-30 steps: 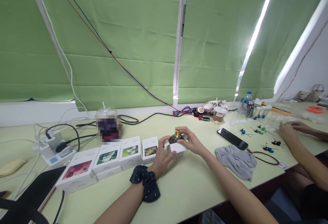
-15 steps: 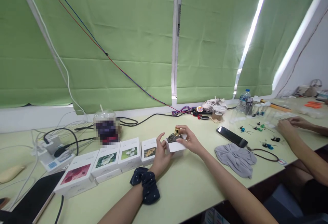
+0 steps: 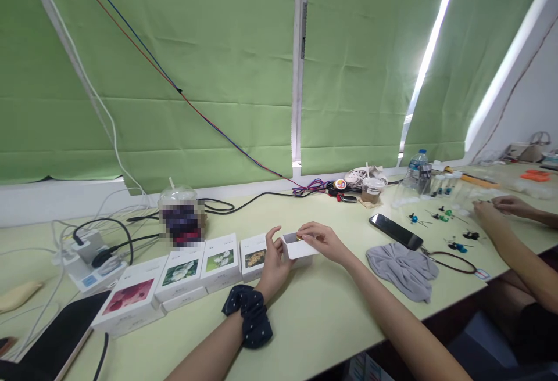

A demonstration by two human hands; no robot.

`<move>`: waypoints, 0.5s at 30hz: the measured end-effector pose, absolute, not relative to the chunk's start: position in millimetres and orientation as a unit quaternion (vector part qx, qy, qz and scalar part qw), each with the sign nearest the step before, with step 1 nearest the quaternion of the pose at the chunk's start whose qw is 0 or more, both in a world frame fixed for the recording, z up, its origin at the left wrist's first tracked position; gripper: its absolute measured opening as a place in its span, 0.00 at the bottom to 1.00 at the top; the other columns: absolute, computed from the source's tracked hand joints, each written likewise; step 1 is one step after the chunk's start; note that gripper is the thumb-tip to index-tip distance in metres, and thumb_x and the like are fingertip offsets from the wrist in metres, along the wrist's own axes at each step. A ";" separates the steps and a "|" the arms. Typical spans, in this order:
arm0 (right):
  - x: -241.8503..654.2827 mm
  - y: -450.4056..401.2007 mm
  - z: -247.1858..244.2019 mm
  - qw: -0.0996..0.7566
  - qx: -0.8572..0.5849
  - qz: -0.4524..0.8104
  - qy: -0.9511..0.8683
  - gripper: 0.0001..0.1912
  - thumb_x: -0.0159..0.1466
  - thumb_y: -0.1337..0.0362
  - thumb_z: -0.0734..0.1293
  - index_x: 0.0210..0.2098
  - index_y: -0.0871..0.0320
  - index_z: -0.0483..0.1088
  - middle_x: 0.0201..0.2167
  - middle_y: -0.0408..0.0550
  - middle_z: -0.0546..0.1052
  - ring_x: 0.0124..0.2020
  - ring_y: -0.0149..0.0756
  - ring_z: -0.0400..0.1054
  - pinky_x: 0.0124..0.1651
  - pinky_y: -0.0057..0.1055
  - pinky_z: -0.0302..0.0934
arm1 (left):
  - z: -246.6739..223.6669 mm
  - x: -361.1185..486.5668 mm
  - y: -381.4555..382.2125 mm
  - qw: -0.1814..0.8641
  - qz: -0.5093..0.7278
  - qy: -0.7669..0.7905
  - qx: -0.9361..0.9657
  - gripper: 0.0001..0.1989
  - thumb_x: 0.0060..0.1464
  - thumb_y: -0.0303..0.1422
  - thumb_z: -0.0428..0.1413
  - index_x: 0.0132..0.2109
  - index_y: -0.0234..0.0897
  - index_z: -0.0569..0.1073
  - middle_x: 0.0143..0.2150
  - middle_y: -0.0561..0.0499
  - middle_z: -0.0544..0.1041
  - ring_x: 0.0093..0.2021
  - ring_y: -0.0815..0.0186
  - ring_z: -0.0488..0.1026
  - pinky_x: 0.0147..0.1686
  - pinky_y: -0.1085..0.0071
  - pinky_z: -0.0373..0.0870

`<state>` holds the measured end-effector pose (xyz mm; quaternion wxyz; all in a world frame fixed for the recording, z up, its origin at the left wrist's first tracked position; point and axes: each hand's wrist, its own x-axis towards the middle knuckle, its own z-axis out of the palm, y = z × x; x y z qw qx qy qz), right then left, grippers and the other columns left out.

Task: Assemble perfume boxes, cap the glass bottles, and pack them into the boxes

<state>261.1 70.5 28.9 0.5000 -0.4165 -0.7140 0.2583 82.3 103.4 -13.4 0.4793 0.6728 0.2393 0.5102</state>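
A small open white box point(image 3: 299, 249) is gripped at its left side by my left hand point(image 3: 278, 260), whose wrist wears a dark dotted scrunchie point(image 3: 253, 317). My right hand point(image 3: 323, 243) is over the box's right side, fingers closed on the gold cap of a small bottle point(image 3: 299, 237). Only a bit of the cap shows; the bottle's body is hidden by the box walls. Just left of my hands, a white box with a yellow-flower picture point(image 3: 254, 259) stands in a row with other flower-printed boxes point(image 3: 221, 261).
A power strip with cables point(image 3: 93, 268) and a lidded cup point(image 3: 178, 195) are at the left. To the right lie a phone point(image 3: 395, 231), a grey cloth point(image 3: 401, 270) and several small coloured parts point(image 3: 442, 214). Another person's hands point(image 3: 492, 209) work at the far right.
My right hand has moved down, lowering the bottle into the white box. Its dark body and most of the gold cap have gone out of sight. My left hand stays on the box.
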 end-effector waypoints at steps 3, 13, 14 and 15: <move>260.4 68.2 25.7 0.501 -0.411 0.269 -0.713 0.17 0.66 0.52 0.60 0.42 0.54 0.76 0.44 0.53 0.74 0.46 0.39 0.69 0.39 0.32 0.65 | -13.3 82.1 103.1 0.483 0.509 0.237 0.672 0.37 0.47 0.30 0.62 0.58 0.44 0.48 0.43 0.48 0.76 0.45 0.62 0.76 0.47 0.60 0.71; 269.4 71.5 11.4 0.667 -0.427 0.310 -0.527 0.15 0.61 0.50 0.65 0.37 0.56 0.68 0.36 0.48 0.72 0.37 0.36 0.68 0.40 0.35 0.68 | -18.1 83.6 104.5 0.457 0.529 0.256 0.668 0.26 0.49 0.32 0.61 0.43 0.45 0.49 0.43 0.50 0.75 0.45 0.63 0.76 0.47 0.59 0.71; 269.6 71.6 10.9 0.663 -0.423 0.319 -0.529 0.15 0.60 0.50 0.66 0.36 0.56 0.68 0.35 0.48 0.72 0.37 0.37 0.68 0.40 0.35 0.67 | -18.5 83.4 104.5 0.455 0.528 0.255 0.671 0.26 0.49 0.32 0.61 0.44 0.45 0.49 0.43 0.49 0.75 0.45 0.63 0.76 0.47 0.59 0.71; 269.4 71.7 10.5 0.659 -0.421 0.328 -0.530 0.15 0.59 0.50 0.67 0.37 0.56 0.68 0.35 0.48 0.72 0.38 0.37 0.68 0.40 0.35 0.67 | -18.5 83.3 104.4 0.453 0.527 0.255 0.673 0.26 0.49 0.32 0.61 0.44 0.45 0.49 0.43 0.49 0.75 0.45 0.63 0.76 0.47 0.58 0.71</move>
